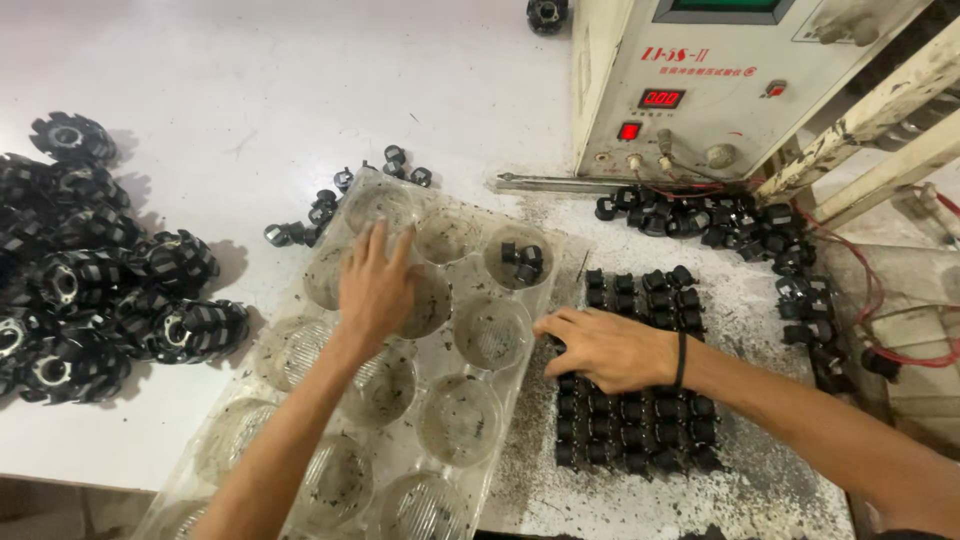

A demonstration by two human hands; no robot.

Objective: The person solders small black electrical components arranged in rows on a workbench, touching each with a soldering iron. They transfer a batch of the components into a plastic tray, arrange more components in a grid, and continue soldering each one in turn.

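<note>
Our two hands worked over a clear plastic tray and a block of small black parts on the white table.

Our left hand [375, 285] lay flat with fingers spread on the clear tray [455, 420], holding nothing. Our right hand [605, 348] rested, fingers loosely curled, on the rows of small black parts [640, 420] just right of the tray; we could not tell whether it pinched one. Black ribbed spools [95, 280] were heaped at far left, a cream machine [700, 90] stood behind.

Bright even light, soft shadows, edges bowed.
</note>
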